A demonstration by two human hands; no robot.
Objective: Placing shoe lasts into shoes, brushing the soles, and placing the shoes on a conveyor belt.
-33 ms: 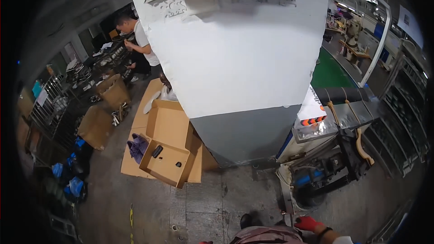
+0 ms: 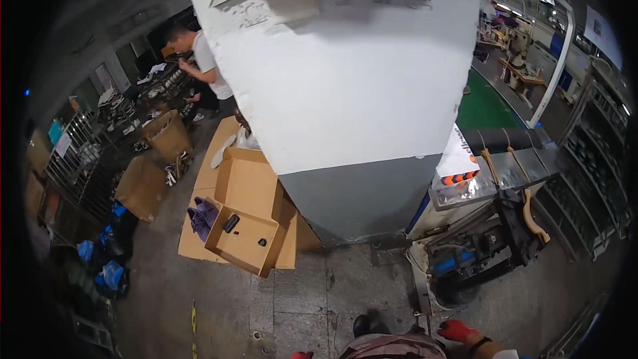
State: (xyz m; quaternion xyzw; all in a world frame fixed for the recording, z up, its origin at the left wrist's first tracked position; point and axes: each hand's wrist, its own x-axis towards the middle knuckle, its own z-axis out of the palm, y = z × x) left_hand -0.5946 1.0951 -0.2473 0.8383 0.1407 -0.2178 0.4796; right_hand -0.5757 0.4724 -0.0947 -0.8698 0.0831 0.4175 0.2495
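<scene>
At the lower edge, my right hand [image 2: 456, 331] wears a red glove, with a dark band on the wrist. Its fingers are loosely bent, with nothing visible in them. Beside its fingertips stands a thin metal rod [image 2: 428, 324], at the base of a machine with black and blue parts [image 2: 465, 262]; I see a small gap between. Of my left hand [image 2: 302, 355] only a bit of red glove shows at the bottom edge; its fingers are hidden. Between both hands is the pinkish cloth [image 2: 392, 346] over my front.
A white and grey pillar [image 2: 359, 106] stands straight ahead. Left of it, an open cardboard box [image 2: 242, 239] holds small black items, beside purple shoes [image 2: 202, 218]. Farther left are cartons [image 2: 141, 187], blue-topped bags [image 2: 110, 274] and a person [image 2: 207, 60]. Racks [image 2: 591, 159] stand right.
My right hand has shifted slightly, and a little more of my left glove shows at the bottom edge. The person at the far left has raised a hand toward their head.
</scene>
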